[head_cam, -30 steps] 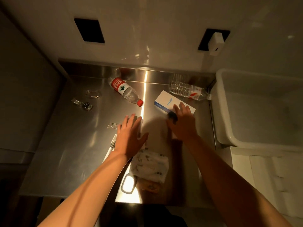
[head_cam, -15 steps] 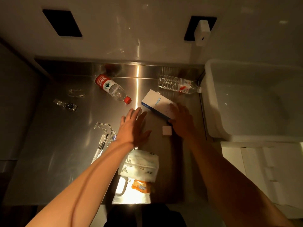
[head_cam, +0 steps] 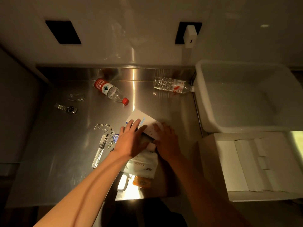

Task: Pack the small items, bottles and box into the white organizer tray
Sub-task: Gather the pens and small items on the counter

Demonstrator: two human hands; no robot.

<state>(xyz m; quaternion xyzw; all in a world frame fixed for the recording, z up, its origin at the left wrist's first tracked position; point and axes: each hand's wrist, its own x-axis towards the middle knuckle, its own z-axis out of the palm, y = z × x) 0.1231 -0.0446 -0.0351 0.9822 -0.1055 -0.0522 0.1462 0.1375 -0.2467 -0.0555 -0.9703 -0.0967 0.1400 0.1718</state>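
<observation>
My left hand [head_cam: 131, 141] lies with straight fingers flat across the near-left end of the box [head_cam: 144, 126]; it clasps nothing. My right hand [head_cam: 165, 141] rests on the box's right end, fingers spread over the top. Whether they curl round the far edge I cannot tell. The box lies flat on the steel counter [head_cam: 65, 145] directly beneath both hands, its long axis running from far-left to near-right.

The white organizer tray [head_cam: 213, 161] sits to the right of the grip, off the counter's right edge, so the right hand is nearer to it. I judge the move to be a lift and a rightward carry; the path over the counter edge looks open. A tissue pack [head_cam: 144, 166] lies just nearer than the hands. The pens [head_cam: 100, 150] and beads [head_cam: 103, 126] lie left. Two bottles [head_cam: 111, 91] lie beyond, well apart.
</observation>
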